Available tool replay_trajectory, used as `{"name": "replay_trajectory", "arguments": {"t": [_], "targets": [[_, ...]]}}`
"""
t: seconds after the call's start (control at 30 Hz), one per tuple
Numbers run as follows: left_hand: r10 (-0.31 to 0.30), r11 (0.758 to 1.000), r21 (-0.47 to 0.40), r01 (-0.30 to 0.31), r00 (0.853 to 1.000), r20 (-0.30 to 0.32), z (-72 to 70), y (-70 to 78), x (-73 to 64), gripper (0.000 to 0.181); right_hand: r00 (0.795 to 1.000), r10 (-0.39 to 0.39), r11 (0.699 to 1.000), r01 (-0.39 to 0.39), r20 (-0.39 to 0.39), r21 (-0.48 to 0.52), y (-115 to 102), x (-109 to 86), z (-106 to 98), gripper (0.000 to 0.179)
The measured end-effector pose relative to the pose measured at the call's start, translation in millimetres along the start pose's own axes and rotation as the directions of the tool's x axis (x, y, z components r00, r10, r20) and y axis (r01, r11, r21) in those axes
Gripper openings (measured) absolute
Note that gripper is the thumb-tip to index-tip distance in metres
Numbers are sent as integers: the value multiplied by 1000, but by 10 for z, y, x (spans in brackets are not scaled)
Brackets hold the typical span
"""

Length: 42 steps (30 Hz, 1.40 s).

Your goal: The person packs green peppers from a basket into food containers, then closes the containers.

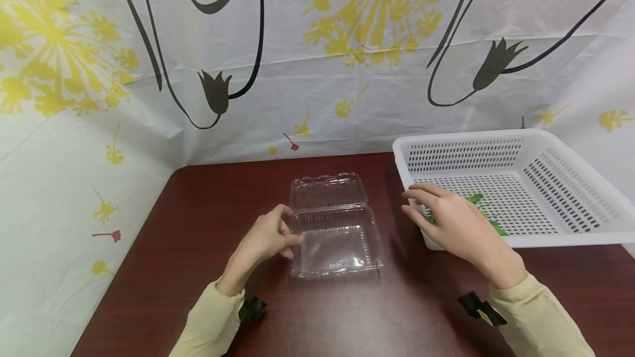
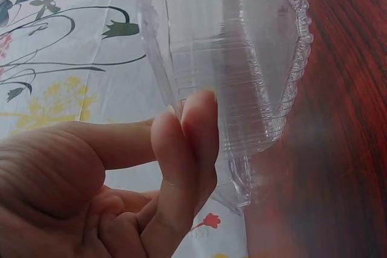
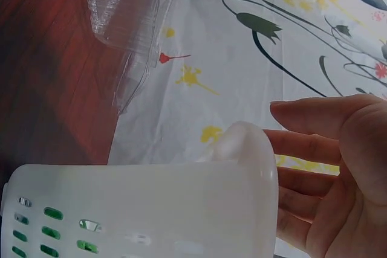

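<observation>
A clear plastic clamshell container (image 1: 336, 244) lies with its lid (image 1: 327, 191) folded back toward the wall. At its left rim my left hand (image 1: 268, 236) pinches the edge between thumb and finger, as the left wrist view shows close up. To the right stands a white perforated plastic basket (image 1: 538, 205). My right hand (image 1: 453, 225) is over its left side, fingers loosely extended by the rim (image 3: 254, 167) and holding nothing. Inside, green pieces (image 1: 498, 228) lie on the basket floor, partly hidden beneath that hand; their kind is unclear.
Everything stands on a dark reddish-brown table (image 1: 213, 197). A white cloth (image 1: 297, 98) with yellow flowers and dark stems hangs behind and at the sides. Both wrists carry dark strapped-on pieces (image 1: 253, 308) at the cream sleeves (image 1: 210, 318).
</observation>
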<state>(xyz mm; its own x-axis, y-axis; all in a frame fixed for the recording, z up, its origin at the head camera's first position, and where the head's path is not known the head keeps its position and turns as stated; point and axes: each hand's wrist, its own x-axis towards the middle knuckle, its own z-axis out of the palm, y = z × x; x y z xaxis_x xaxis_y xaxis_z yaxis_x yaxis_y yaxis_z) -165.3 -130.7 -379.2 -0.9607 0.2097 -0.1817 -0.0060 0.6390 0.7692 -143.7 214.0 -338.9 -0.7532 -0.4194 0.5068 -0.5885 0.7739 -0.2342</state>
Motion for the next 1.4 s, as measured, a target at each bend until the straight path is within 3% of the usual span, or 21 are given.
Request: {"name": "replay_trajectory", "arguments": {"t": [0.67, 1.4], "targets": [[-32, 999, -15, 32, 999, 14, -2, 7, 5, 58, 999, 50, 998, -49, 8, -32, 100, -9, -119, 26], [-26, 1000, -9, 26, 1000, 10, 3, 17, 3, 59, 993, 104, 993, -101, 49, -58, 257, -44, -232, 34]]}}
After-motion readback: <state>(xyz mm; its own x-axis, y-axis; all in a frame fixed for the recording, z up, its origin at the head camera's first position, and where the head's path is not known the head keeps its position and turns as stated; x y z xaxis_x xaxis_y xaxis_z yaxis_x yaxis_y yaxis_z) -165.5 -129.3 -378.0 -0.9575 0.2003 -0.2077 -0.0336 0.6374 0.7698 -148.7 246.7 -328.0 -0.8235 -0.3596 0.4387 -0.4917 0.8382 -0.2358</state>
